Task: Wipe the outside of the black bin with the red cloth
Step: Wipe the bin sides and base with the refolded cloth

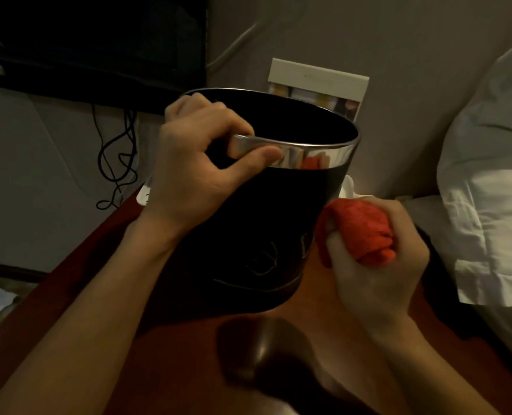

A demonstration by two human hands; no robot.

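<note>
Left hand (185, 163) pinches the black bin (257, 223) rim; right hand (374, 265) clutches the red cloth (358, 232); a hard wipe could tip the bin.

Bin (248, 235): black, shiny silver rim band (red reflected in it). Cloth (359, 229): red-orange. Tabletop (188, 354): reddish brown. Pillow (494, 175), right: white. Cables (116, 157), far left: black.

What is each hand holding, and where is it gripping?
The left hand grips the bin by its shiny rim. The right hand clutches the bunched cloth.
</note>
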